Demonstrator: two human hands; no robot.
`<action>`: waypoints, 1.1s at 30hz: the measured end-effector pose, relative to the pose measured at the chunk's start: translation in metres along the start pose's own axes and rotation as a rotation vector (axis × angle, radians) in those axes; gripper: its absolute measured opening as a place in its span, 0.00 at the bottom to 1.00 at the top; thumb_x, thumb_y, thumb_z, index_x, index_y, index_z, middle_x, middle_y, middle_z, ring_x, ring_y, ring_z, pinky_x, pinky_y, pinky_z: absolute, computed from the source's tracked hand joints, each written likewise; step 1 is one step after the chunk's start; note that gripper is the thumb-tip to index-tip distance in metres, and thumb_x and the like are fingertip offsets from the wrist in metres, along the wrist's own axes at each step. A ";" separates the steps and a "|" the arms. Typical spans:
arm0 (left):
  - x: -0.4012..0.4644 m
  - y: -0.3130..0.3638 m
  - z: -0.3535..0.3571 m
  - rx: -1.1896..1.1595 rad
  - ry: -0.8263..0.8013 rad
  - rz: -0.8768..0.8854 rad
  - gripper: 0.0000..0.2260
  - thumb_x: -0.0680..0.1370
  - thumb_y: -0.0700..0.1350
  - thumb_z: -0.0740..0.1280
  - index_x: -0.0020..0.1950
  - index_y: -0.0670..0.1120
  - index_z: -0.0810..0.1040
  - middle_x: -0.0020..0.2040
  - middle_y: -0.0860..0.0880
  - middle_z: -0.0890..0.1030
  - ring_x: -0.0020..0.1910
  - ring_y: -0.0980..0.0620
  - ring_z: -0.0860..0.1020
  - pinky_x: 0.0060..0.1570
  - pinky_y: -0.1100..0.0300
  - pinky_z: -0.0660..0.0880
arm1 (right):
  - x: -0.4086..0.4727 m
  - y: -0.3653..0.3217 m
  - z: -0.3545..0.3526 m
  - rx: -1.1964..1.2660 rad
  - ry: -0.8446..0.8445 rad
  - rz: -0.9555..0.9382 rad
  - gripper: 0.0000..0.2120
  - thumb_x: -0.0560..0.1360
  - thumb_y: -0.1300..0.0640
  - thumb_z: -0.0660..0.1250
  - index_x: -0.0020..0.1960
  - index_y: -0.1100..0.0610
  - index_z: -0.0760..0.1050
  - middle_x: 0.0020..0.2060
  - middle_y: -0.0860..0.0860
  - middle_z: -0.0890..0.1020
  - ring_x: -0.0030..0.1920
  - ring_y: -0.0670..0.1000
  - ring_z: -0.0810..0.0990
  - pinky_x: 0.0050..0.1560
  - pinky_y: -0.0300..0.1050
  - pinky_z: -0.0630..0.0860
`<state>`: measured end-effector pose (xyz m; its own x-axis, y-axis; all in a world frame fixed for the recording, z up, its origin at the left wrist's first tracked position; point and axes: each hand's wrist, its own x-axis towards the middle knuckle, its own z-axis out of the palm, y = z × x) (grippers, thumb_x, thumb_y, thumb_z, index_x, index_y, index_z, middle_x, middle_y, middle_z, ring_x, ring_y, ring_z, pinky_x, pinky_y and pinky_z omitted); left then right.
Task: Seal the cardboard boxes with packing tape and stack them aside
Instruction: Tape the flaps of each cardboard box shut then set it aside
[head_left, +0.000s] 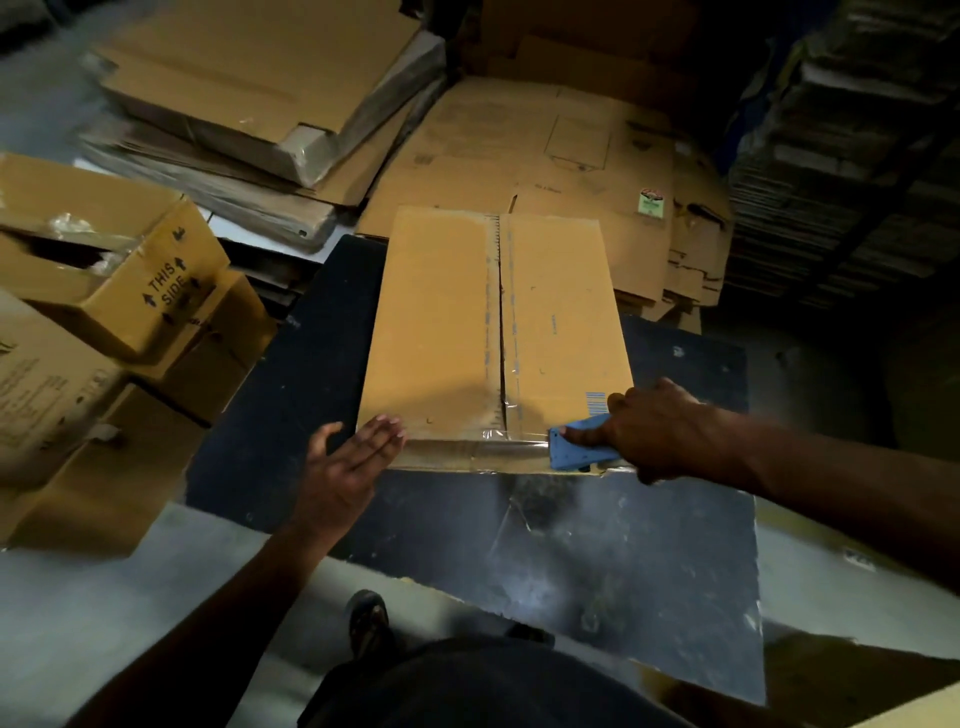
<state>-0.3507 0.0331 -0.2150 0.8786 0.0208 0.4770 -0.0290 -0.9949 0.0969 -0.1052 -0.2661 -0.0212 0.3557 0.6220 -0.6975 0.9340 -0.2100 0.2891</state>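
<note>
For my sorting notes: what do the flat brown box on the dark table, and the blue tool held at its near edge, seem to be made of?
The flat brown box looks like matte corrugated cardboard: dull tan flaps, a centre seam, glossy clear tape at the near edge. The blue tool in the right hand appears to be smooth moulded plastic, though dim light leaves this uncertain.

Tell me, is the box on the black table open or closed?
Closed. The box has both top flaps folded flat, meeting at the middle seam. Whether tape covers that seam, cannot tell.
</note>
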 end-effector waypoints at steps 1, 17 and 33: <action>0.001 0.002 -0.002 -0.003 -0.007 -0.015 0.25 0.76 0.32 0.62 0.73 0.44 0.77 0.74 0.47 0.75 0.73 0.49 0.74 0.68 0.38 0.66 | -0.001 0.001 0.000 0.007 0.012 -0.016 0.50 0.75 0.44 0.75 0.82 0.35 0.41 0.66 0.57 0.73 0.64 0.58 0.75 0.61 0.58 0.73; 0.090 0.159 0.038 0.007 -0.276 -0.053 0.34 0.77 0.60 0.66 0.78 0.43 0.72 0.78 0.44 0.71 0.77 0.48 0.69 0.77 0.50 0.59 | 0.009 0.036 0.005 0.120 0.112 -0.227 0.44 0.72 0.46 0.77 0.82 0.42 0.58 0.61 0.54 0.81 0.59 0.58 0.80 0.47 0.46 0.71; 0.084 0.148 0.055 0.021 -0.096 0.041 0.32 0.71 0.27 0.68 0.75 0.41 0.75 0.75 0.43 0.74 0.74 0.46 0.73 0.77 0.50 0.64 | -0.059 0.132 0.087 0.259 0.066 -0.094 0.45 0.76 0.47 0.73 0.79 0.29 0.45 0.66 0.48 0.76 0.60 0.49 0.77 0.58 0.45 0.76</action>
<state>-0.2547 -0.1182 -0.2090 0.9187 -0.0286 0.3940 -0.0568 -0.9966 0.0601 0.0001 -0.3956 0.0013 0.2726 0.6938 -0.6666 0.9430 -0.3301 0.0421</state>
